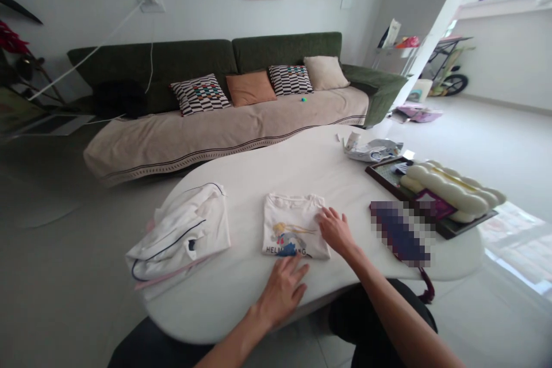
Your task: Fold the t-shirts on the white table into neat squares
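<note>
Between white clothes and a tray on the counter lies the folded T-shirt, near-square, neckline toward the sofa; my left hand and right hand, fingers apart, meet its edges.

White coffee table: garments along left edge, folded T-shirt near front edge, tray, crumpled packet toward right edge.
</note>
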A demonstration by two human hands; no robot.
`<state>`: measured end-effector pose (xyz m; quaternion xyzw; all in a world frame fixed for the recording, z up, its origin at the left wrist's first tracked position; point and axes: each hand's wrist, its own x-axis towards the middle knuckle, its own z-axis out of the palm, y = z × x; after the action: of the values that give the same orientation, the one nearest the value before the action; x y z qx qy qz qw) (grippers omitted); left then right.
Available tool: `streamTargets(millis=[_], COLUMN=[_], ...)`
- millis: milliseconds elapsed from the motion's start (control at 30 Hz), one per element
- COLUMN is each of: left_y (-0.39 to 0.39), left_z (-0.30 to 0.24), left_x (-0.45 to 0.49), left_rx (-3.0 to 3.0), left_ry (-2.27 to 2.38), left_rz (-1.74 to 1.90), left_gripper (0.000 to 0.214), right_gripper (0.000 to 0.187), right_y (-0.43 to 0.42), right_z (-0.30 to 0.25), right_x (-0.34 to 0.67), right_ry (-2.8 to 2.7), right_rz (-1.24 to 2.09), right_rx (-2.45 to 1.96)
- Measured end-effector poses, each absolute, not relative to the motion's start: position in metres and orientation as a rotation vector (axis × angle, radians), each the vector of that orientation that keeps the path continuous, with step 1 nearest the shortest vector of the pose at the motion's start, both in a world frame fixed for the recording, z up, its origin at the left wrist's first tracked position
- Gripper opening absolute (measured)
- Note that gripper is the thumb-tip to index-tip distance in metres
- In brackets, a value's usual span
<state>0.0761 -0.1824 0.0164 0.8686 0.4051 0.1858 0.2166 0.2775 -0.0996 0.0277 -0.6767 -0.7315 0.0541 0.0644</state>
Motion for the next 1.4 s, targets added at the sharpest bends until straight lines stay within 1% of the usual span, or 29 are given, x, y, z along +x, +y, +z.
streamTargets(millis=[100,200,267,433,600,867,1033,1200,1300,1400], left_y=[-0.188,-0.183,-0.178,-0.168,-0.166,-0.163,-0.16,-0.16,-0.162,-0.163], left_z=[0.018,0.017,0.015,-0.001,-0.015,-0.01,-0.014,-0.013,-0.01,-0.006], left_x=[0.081,0.063,0.043,0.0,-0.005,-0.003,-0.005,-0.005,-0.003,-0.001], left_rx=[2.332,2.286,2.317,2.44,2.488,2.511,2.526,2.517,2.49,2.448], left_ry=[1.027,1.104,1.204,1.461,1.512,1.559,1.561,1.554,1.565,1.572], left_rz=[0.577,0.646,0.673,0.709,0.636,0.604,0.572,0.519,0.494,0.482], left_gripper=[0.033,0.029,0.028,0.031,0.034,0.032,0.032,0.032,0.032,0.032], right_gripper=[0.04,0.052,0.058,0.059,0.058,0.057,0.057,0.056,0.058,0.057], right_y=[-0.112,-0.137,-0.15,-0.148,-0.102,0.015,0.071,0.099,0.102,0.094], right_z=[0.026,0.013,0.003,-0.011,-0.013,-0.022,-0.025,-0.021,-0.02,-0.024], right_x=[0.248,0.208,0.191,0.195,0.243,0.324,0.37,0.403,0.4,0.387], right_ry=[-2.128,-2.17,-2.152,-2.144,-2.281,-2.218,-2.208,-2.157,-2.079,-2.116], right_rz=[0.135,0.185,0.2,0.17,0.176,0.073,0.088,0.187,0.223,0.189], right_rx=[-2.022,-1.9,-1.916,-1.908,-1.826,-2.014,-2.055,-2.121,-2.167,-2.137])
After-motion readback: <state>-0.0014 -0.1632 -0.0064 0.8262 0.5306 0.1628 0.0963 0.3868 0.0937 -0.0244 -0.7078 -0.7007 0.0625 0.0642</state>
